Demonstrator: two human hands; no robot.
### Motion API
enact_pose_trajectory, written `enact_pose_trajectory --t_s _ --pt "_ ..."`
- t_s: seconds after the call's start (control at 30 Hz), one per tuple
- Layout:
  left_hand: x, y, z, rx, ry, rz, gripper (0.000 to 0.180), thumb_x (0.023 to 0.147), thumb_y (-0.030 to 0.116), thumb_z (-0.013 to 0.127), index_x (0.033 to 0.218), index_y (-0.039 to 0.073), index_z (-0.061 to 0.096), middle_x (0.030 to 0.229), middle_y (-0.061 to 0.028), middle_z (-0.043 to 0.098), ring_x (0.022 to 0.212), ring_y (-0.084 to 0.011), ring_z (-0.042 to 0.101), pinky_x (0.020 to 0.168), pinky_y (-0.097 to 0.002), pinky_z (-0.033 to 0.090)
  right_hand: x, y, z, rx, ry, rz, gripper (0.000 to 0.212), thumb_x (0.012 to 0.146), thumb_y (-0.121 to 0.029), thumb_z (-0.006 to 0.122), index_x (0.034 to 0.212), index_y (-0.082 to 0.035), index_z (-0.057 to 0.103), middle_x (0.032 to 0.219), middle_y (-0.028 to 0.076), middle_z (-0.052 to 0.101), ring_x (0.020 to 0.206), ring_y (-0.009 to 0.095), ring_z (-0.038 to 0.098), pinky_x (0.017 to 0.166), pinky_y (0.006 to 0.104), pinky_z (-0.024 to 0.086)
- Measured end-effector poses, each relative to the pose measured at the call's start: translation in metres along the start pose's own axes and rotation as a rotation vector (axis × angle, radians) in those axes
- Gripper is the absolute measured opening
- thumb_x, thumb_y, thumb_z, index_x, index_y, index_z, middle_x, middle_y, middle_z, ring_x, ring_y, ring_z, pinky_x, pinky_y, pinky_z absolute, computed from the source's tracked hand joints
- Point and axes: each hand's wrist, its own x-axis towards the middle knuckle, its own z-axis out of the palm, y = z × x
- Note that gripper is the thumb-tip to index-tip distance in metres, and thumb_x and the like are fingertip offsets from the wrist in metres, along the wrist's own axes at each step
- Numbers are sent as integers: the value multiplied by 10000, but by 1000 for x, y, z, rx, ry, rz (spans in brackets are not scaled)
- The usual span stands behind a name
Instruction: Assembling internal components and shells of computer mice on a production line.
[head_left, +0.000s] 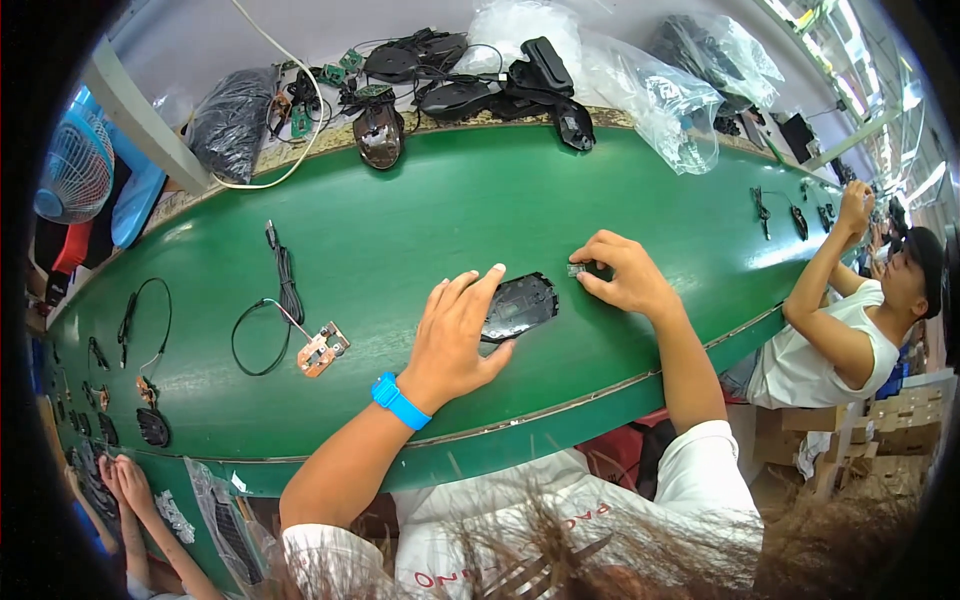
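Observation:
On the green work surface (430, 215) lies a black computer mouse shell (521, 306), its inner side facing up. My left hand (455, 335), with a blue band on the wrist, curves round the shell's left end. Its thumb is along the near edge and its index finger by the far edge; the palm hides part of the shell. Just beyond the shell's right end, my right hand (625, 275) pinches a small greyish, partly see-through piece (575, 269) between thumb and fingertips. Its exact kind is too small to tell.
Left of me lies a coiled cable (287, 285) wired to a small brown circuit board (323, 349). Mouse parts (380, 135), cables and plastic bags (655, 100) line the far ledge. A co-worker (840, 330) sits at the right; another person's hands (128, 483) show at lower left.

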Motion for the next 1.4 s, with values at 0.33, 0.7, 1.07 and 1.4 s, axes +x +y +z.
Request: enact_pose_trajectory --t_s 0.33,0.7,1.07,1.4 --pt "1 3 3 31 55 -44 883 722 179 850 1493 25 449 1239 -192 577 1192 -389 552 1042 -496 446 1 -3 4 -11 7 -25 172 842 -70 727 1011 -55 696 972 89 635 865 272 656 761 387 539" --pt "-16 32 3 -12 -208 -79 856 734 197 847 1481 34 464 1208 -195 572 1151 -387 559 989 -481 464 1 -10 13 3 -59 -86 178 835 -81 705 1009 -63 671 933 87 624 848 296 642 746 404 530" --pt "12 0 -15 57 -9 61 797 690 104 774 1437 44 502 1335 -195 565 1245 -384 544 1106 -531 408 1 -11 19 45 -58 -250 230 851 -2 700 1077 -48 700 963 112 645 885 297 663 777 393 547" --pt "7 -1 -7 17 -78 89 671 697 127 802 1326 49 581 1197 -155 599 1191 -364 566 1085 -528 426 3 -6 13 85 65 -177 211 881 38 645 1061 -44 718 966 104 654 872 271 669 770 368 548"
